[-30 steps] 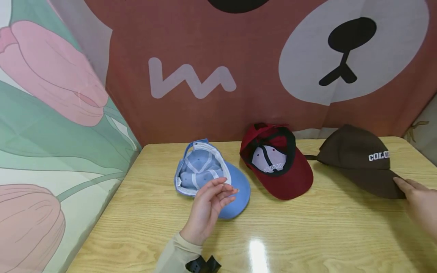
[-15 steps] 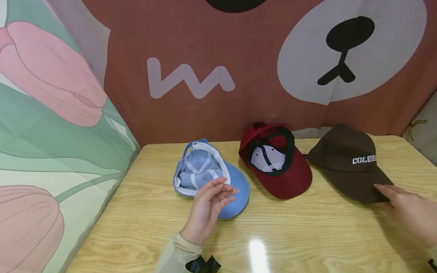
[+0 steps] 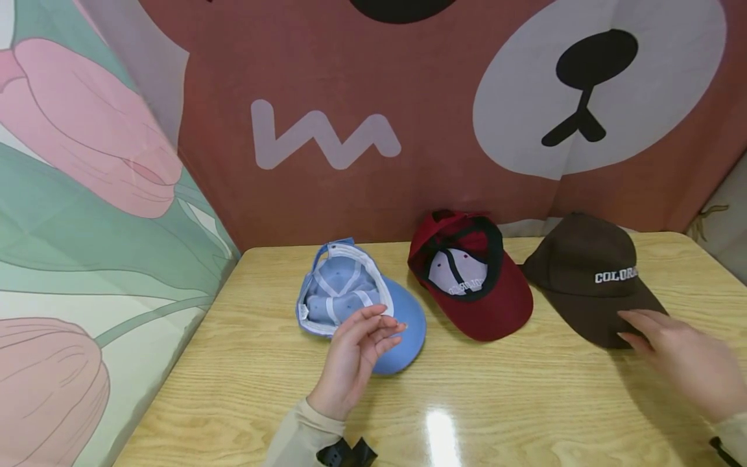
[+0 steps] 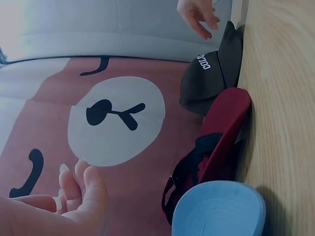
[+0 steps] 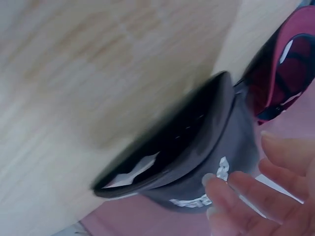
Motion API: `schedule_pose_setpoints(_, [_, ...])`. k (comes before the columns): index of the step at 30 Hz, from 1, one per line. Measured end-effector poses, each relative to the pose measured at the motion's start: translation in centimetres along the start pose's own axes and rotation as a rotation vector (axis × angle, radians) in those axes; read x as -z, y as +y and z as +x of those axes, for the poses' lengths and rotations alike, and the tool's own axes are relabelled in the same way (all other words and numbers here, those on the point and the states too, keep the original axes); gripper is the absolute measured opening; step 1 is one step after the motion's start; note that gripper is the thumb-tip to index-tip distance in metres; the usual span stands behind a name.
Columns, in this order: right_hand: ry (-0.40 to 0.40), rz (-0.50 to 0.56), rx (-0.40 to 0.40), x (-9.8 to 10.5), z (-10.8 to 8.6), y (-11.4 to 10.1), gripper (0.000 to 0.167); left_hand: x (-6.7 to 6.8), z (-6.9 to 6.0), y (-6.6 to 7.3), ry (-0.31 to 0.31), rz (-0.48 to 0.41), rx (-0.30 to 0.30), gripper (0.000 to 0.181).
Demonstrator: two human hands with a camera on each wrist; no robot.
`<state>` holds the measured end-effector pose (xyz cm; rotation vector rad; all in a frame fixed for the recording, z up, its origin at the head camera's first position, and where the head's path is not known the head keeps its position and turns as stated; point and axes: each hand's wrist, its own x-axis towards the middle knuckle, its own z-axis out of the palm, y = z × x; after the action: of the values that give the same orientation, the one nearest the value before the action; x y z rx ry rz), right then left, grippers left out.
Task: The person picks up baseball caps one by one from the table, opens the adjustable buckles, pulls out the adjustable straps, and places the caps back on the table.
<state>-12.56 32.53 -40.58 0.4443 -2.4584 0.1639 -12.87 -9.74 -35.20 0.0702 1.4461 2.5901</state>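
Observation:
A dark brown baseball cap (image 3: 592, 259) with white lettering sits crown up at the right of the table, its brim towards me. Over that brim is my right hand (image 3: 685, 363), its fingers spread. The left wrist view shows this right hand (image 4: 199, 14) apart from the cap, with nothing in it. My left hand (image 3: 353, 363) hovers loosely in front of a light blue cap (image 3: 405, 318) and holds nothing. The blue cap lies with its hollow up, partly hidden by that hand. Between these two caps lies a dark red cap (image 3: 502, 308), inside showing.
The caps stand in a row on a wood-grain table (image 3: 233, 389). Close behind its back edge hangs a reddish-brown cloth (image 3: 327, 201) with a bear print. A flower-patterned cloth (image 3: 64, 259) borders the left side.
The brown cap has moved left, close to the red cap, and settled on the table. My right hand moved left with it and has let go of its brim. My left hand stayed still.

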Motion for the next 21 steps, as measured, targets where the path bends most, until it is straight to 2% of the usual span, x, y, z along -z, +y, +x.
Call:
schedule_pose_setpoints(9, [0.025,0.049,0.046,-0.3,1.6,-2.3,0.087,0.0,-0.1,0.1,-0.001,0.013,0.006,0.018])
schedule_pose_setpoints(11, [0.011,0.071,0.038,-0.5,1.8,-2.6,0.076,0.1,-0.2,0.0,-0.002,0.013,0.005,0.018])
schedule_pose_setpoints(15, [-0.078,0.117,-0.030,-0.7,2.1,-3.2,0.036,0.1,-0.2,0.0,-0.008,0.011,0.002,0.018])
schedule_pose_setpoints(16, [-0.109,0.137,-0.055,-0.7,2.2,-3.4,0.032,0.2,-0.2,0.0,-0.013,0.009,0.000,0.018])
schedule_pose_setpoints(21, [-0.277,0.236,-0.188,-1.0,3.1,-4.2,0.039,0.3,-0.3,0.0,-0.034,0.012,-0.012,0.019])
